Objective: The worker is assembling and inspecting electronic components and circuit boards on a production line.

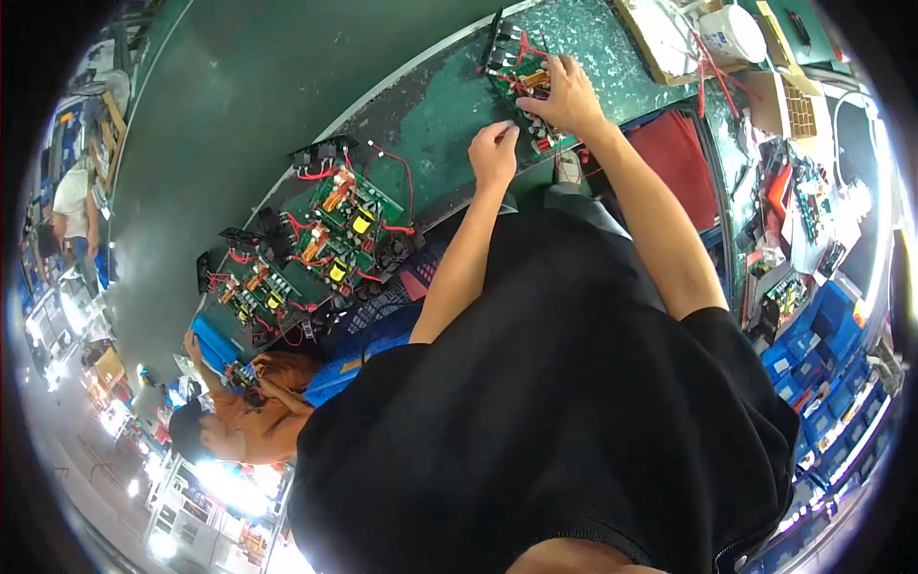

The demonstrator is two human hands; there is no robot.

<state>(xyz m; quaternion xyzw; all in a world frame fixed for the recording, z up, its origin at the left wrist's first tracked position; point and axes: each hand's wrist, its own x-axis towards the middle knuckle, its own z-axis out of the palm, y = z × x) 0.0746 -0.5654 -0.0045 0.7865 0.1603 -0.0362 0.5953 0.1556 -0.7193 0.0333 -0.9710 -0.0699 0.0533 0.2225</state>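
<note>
A green circuit board with red wires and a black plastic end piece lies on the worn green bench in front of me. My right hand reaches over its right side, thumb and fingers curved around the board's parts and hiding some of them. Just left of the board's near end is my left hand, fingers curled together in a pinch. Whatever sits at those fingertips is too small to make out.
Several similar boards with yellow transformers line the bench edge at left. A co-worker in orange handles another board there. A red bin sits right of my knees; a white bucket and a cardboard box stand at far right.
</note>
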